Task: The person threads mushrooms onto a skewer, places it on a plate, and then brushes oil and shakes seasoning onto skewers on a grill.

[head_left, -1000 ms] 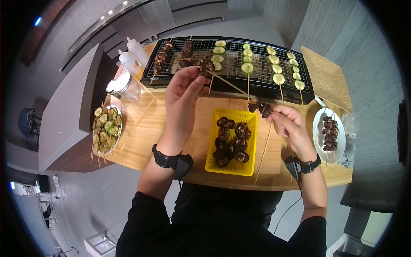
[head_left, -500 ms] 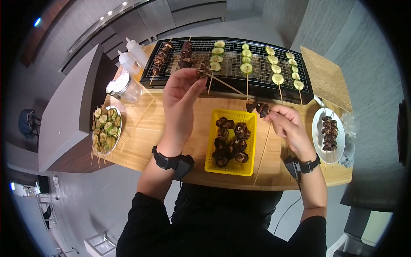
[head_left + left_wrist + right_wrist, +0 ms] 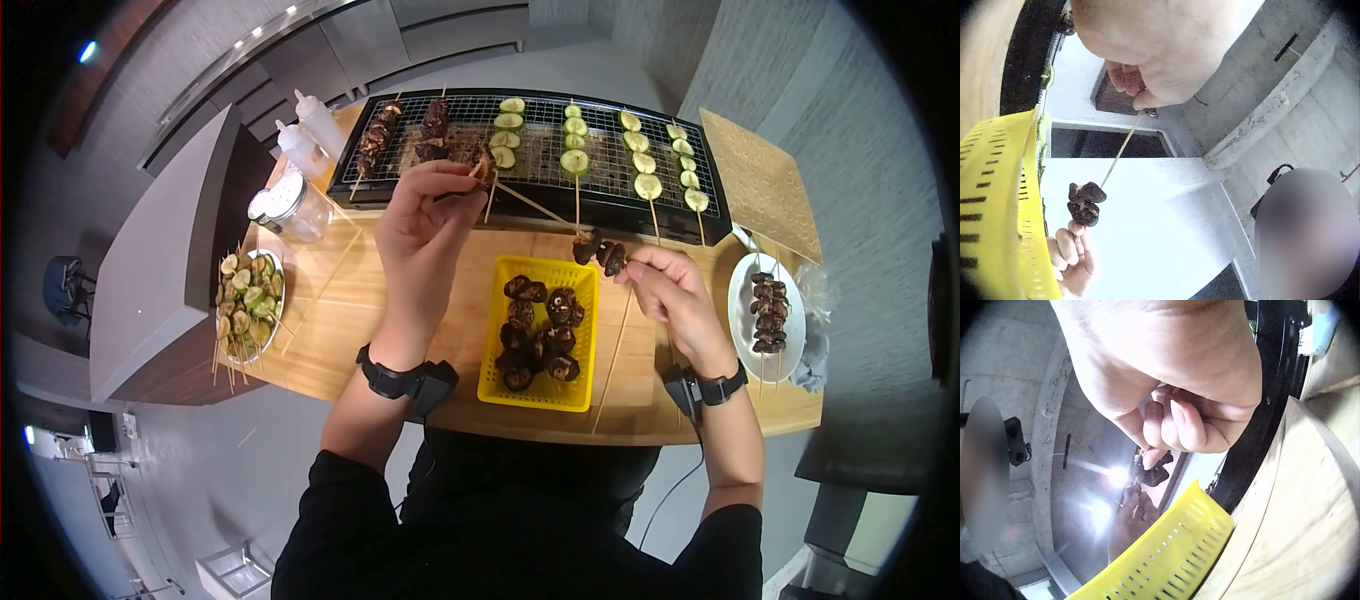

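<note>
My left hand [image 3: 420,225] pinches a dark brown mushroom [image 3: 483,168] between thumb and fingers, at the far end of a wooden skewer [image 3: 535,203]. Two or so mushrooms [image 3: 587,247] are threaded lower on that skewer, close to my right hand [image 3: 680,300], which grips the stick just behind them. In the left wrist view the skewer [image 3: 1122,150] runs bare between the threaded mushrooms [image 3: 1087,203] and the left fingertips. Below both hands, a yellow basket [image 3: 535,397] holds several loose mushrooms [image 3: 540,345]. Whether the skewer pierces the pinched mushroom I cannot tell.
Behind the hands, a black grill [image 3: 620,215] carries mushroom and zucchini skewers [image 3: 648,186]. A plate of mushroom skewers [image 3: 740,345] stands right; zucchini skewers [image 3: 245,300] are piled left. Jars [image 3: 300,210] and squeeze bottles [image 3: 318,120] stand back left. A bare skewer [image 3: 612,365] lies beside the basket.
The mushroom in my left hand has turned from facing up to nearly edge-on, as the left fingers and wrist rolled. My right hand and skewer have shifted slightly left.
</note>
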`<state>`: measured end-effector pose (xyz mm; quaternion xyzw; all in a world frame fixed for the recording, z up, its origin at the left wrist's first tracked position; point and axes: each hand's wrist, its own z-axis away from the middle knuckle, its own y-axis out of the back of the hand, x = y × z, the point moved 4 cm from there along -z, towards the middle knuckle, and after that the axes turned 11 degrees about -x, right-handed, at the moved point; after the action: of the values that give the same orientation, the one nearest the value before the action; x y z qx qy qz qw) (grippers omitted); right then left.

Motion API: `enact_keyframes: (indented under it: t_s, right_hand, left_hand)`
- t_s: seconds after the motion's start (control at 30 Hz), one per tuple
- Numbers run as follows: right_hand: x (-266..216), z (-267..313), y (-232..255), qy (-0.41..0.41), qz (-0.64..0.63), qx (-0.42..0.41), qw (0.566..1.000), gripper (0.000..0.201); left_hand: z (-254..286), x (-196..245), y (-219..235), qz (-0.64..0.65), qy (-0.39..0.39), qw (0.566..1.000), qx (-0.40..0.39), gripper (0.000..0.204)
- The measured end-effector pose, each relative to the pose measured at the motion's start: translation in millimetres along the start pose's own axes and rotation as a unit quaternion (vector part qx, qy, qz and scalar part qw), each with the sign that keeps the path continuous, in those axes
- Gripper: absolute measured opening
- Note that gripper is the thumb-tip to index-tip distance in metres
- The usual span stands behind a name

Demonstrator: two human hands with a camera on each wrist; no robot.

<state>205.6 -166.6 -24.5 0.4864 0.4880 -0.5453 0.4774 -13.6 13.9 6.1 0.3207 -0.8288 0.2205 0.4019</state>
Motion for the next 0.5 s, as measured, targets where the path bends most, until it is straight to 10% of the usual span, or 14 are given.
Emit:
enact_keyframes:
  t_s: [0.5]
  right_hand:
    - [-2.0, -0.7, -1.2, 0.005, 0.0, 0.005, 1.0, 0.018]
  left_hand:
    - [-1.2, 4.6, -22.6, -0.158, -0.055, 0.976, -0.139, 0.018]
